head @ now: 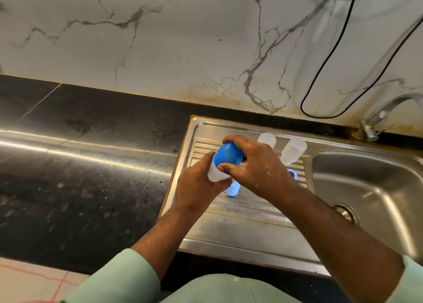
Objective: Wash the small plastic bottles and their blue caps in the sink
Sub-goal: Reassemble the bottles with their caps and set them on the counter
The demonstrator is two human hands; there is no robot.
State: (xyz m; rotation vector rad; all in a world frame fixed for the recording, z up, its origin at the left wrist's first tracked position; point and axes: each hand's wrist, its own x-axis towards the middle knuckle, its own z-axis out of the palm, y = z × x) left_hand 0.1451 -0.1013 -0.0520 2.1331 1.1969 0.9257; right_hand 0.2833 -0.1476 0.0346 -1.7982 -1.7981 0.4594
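Over the steel draining board (240, 231) left of the sink basin (370, 188), the left hand (196, 186) grips a small translucent bottle (215, 173) while the right hand (254, 165) pinches its blue cap (229, 154), apparently twisting it; next likely calls for a firm turn.

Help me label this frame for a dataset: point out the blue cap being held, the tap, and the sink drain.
blue cap (227, 154), head view, on its rounded blue top.
tap (375, 119), head view, on the metal body near its base.
sink drain (346, 213), head view, on the visible metal ring.
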